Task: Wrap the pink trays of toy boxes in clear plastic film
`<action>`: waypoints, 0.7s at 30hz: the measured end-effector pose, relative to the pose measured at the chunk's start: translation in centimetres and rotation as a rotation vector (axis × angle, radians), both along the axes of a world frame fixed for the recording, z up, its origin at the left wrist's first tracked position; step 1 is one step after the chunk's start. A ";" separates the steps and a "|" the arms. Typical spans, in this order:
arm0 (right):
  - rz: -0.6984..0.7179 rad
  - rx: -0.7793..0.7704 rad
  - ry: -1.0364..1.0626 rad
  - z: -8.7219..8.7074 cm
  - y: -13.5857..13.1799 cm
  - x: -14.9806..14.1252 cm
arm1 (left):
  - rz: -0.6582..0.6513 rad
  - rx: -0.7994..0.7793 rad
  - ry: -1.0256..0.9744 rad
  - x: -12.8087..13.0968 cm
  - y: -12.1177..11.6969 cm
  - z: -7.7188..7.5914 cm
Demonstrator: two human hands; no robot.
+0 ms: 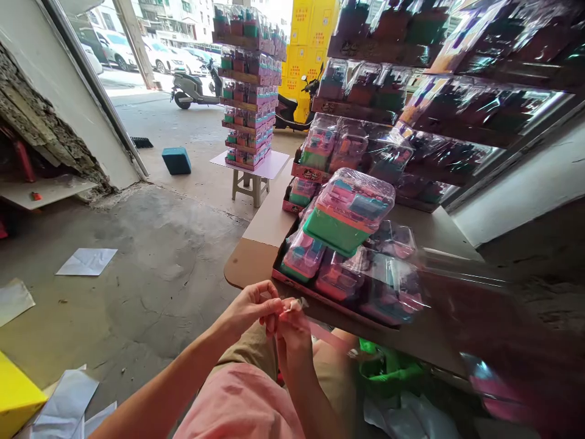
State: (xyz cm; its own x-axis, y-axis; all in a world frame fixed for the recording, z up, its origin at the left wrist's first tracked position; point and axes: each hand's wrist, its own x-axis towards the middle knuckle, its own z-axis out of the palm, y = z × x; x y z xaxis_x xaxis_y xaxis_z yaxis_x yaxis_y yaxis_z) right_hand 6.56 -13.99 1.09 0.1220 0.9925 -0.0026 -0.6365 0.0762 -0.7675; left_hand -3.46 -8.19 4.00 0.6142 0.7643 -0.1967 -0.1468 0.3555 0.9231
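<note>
My left hand (pixel 267 308) meets my right hand (pixel 293 320) above my lap, fingers pinched together at the tray's near corner. A small pale, see-through piece (pixel 299 303) shows at my right fingertips; its kind is unclear. From beside my right hand a blurred pink strip (pixel 326 335) slants down to the right. Just beyond lies a shallow cardboard tray (pixel 292 279) of clear-wrapped pink, teal and green plastic boxes. One wrapped box with a green base (pixel 340 228) rests tilted on top of the others.
Stacked trays of wrapped boxes (pixel 351 146) rise at the table's (pixel 251 259) back right. Another stack (pixel 249 91) stands on a stool (pixel 247 183). A blue-teal block (pixel 176 161), papers (pixel 86 261) and a yellow box (pixel 16 390) lie on the floor. Green bags (pixel 388 369) sit below the table.
</note>
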 end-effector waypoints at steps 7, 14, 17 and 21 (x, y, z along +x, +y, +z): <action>0.036 -0.014 0.026 -0.4 -0.4 0.6 | 0.042 -0.003 0.012 -0.3 0.3 0.1; 0.005 0.005 0.052 -1.0 -0.2 0.2 | 0.022 -0.052 -0.036 0.1 0.0 0.3; 0.011 0.019 0.075 -0.8 0.0 0.0 | 0.011 -0.043 -0.022 0.2 0.0 0.1; 0.065 0.002 0.076 -0.7 0.2 0.1 | 0.025 -0.042 -0.006 0.1 0.1 0.2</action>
